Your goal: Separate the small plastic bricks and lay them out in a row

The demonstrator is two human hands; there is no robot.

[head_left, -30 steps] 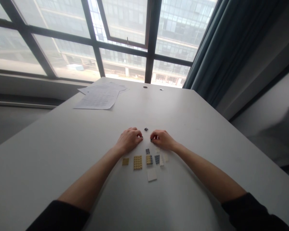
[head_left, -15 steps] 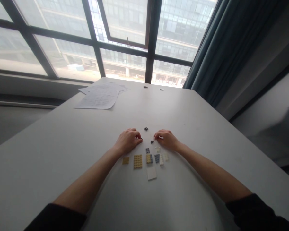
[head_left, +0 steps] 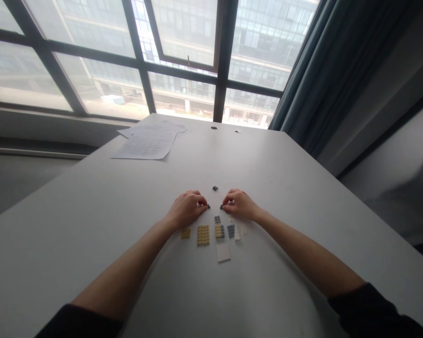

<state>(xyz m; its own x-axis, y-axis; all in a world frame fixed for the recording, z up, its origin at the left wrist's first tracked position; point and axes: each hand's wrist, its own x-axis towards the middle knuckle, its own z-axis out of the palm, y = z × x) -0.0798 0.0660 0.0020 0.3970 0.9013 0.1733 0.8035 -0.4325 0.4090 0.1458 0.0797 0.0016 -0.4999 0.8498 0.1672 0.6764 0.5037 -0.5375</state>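
On the white table my left hand pinches a small dark building-block piece between thumb and fingertip. Facing it, my right hand has its thumb and finger closed on another small dark piece. A gap separates the two pieces. Just beyond the hands lies a further dark piece. Nearer me are a grey studded block, a tan studded plate, a tan and grey block, a grey plate and white bricks, some partly under my right hand.
A smooth tan tile lies under my left wrist's side, and a white square tile is closest to me. Printed papers rest at the table's far left. Behind stand windows and a dark curtain.
My right hand has moved slightly left and closed on the small dark piece that lay beside its fingertips. My left hand stays nearly in place, its piece now showing more.
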